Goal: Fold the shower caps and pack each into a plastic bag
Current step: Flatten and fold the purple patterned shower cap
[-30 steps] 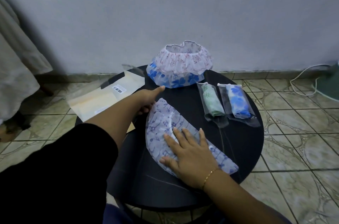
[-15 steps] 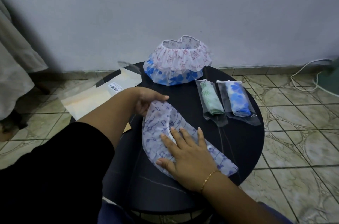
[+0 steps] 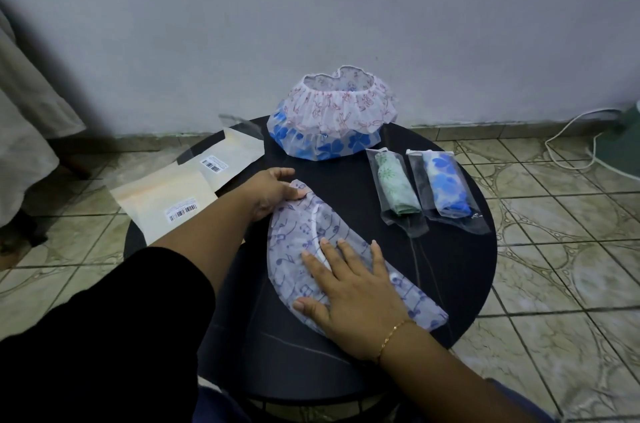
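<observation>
Evidently thin, limp and slippery: folded shower cap [image 3: 341,251] pinned flat on counter [image 3: 460,270] under spread right hand [image 3: 349,294], far tip pinched by left hand [image 3: 273,192], best taken there.

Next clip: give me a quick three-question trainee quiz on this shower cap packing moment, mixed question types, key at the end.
1. True or false: the right hand lies flat on the music-note cap.
2. How many packed bags lie on the round table?
3. What does the left hand pinch? A) the cap's far tip B) a barcode envelope C) the stacked caps

Key: 1 true. 2 two: the green-cap bag and the blue-cap bag. 3 A.
</observation>
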`<state>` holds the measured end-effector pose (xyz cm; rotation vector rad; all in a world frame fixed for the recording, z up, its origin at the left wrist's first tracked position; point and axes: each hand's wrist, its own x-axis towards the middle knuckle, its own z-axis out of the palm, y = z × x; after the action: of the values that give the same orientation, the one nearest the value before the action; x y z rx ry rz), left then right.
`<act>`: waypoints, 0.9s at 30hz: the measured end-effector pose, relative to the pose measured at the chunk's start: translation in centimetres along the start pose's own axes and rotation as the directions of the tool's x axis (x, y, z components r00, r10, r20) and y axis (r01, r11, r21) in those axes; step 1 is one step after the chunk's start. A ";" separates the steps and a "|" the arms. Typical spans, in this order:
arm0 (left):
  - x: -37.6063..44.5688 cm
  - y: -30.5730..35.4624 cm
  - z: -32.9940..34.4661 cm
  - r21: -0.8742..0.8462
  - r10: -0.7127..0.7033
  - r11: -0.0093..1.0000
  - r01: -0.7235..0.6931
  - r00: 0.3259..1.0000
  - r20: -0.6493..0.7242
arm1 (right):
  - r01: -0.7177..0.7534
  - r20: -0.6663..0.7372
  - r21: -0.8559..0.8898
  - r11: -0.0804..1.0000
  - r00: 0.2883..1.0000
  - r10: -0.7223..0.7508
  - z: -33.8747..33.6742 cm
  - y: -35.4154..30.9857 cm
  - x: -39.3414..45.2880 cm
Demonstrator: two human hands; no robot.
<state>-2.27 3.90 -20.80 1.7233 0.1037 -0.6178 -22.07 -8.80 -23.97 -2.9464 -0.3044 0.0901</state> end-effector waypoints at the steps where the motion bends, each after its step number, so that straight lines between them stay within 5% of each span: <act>1: 0.2 -0.2 0.0 0.000 0.010 1.000 -0.010 1.000 -0.012 | -0.002 0.005 0.004 1.000 1.000 0.002 0.0 0.0 0.0; 4: 0.2 -0.2 0.3 0.140 0.098 0.986 -0.087 0.992 -0.075 | -0.008 0.017 0.015 1.000 1.000 0.007 0.0 0.0 0.0; 6: -0.6 0.0 0.9 0.448 0.281 0.875 -0.183 0.946 -0.163 | -0.011 0.016 0.021 1.000 1.000 0.011 0.0 0.0 0.0; 8: -2.6 -0.1 1.9 0.776 0.561 0.576 -0.257 0.815 -0.147 | -0.009 0.008 0.028 1.000 1.000 0.009 0.1 0.0 0.0; 10: -4.6 -0.9 3.1 0.925 0.736 0.204 -0.319 0.673 0.070 | -0.008 0.003 0.035 0.999 1.000 0.008 0.1 0.0 0.0; 12: -5.8 -2.4 4.2 0.943 0.693 -0.055 -0.329 0.667 0.274 | -0.010 -0.010 0.027 1.000 1.000 0.011 0.2 0.0 0.0; 13: -5.9 -3.3 4.6 0.942 0.642 -0.097 -0.321 0.703 0.306 | -0.011 -0.018 0.018 1.000 1.000 0.011 0.2 -0.1 0.0; 18: -5.5 -4.7 4.5 0.914 0.502 0.209 -0.347 0.840 0.204 | 0.008 -0.060 0.203 0.979 0.998 0.004 -0.2 0.3 0.1; 21: -5.2 -5.1 4.2 0.916 0.418 0.197 -0.349 0.875 0.244 | -0.004 -0.094 0.488 0.873 0.994 0.057 -1.8 1.6 -0.4; 27: -5.0 -5.4 4.0 0.935 0.356 0.147 -0.324 0.899 0.256 | 0.072 0.122 0.031 0.997 0.990 -0.075 -2.6 4.6 -2.4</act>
<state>-10.04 2.80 -23.76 2.8754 -0.8757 -0.2528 -23.35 -14.18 -22.14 -2.9048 -0.4256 0.2639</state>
